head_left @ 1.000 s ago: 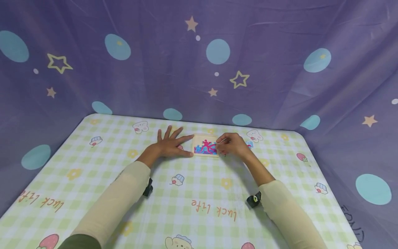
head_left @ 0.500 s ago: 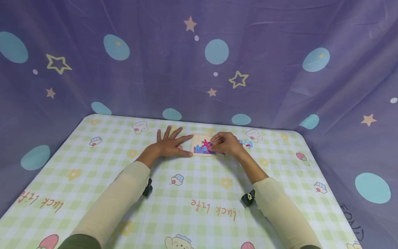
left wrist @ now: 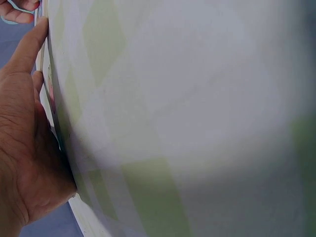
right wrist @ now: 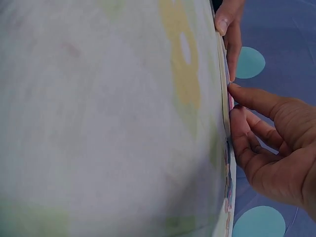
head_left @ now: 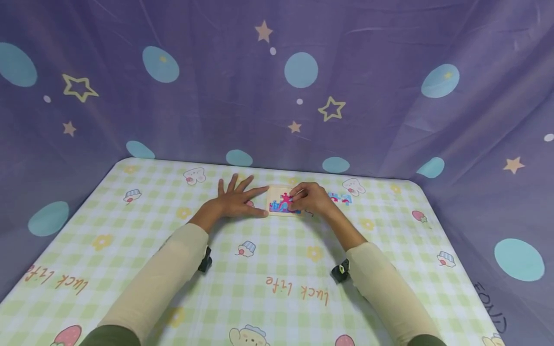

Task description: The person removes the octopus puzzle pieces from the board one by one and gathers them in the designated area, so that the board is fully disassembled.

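Note:
A small jigsaw puzzle in a pale wooden tray [head_left: 274, 192] lies near the far side of the table, with joined pink, blue and purple pieces [head_left: 279, 206] along its near part. My left hand [head_left: 235, 203] lies with fingers spread; its thumb and index finger touch the tray's left edge. Over the tray's right half, my right hand [head_left: 315, 199] pinches a puzzle piece between thumb and fingers. Only a pinkish sliver of that piece [right wrist: 230, 101] shows in the right wrist view, and the fingers cover the rest.
Loose blue and pink puzzle pieces [head_left: 345, 198] lie on the table just right of my right hand. A green-and-white checked cloth [head_left: 277, 264] covers the table. A purple curtain [head_left: 242, 96] hangs behind the far edge.
My right hand has moved left from the tray's right edge to over the puzzle, uncovering more of the loose pieces beside it. My left hand has stayed in place.

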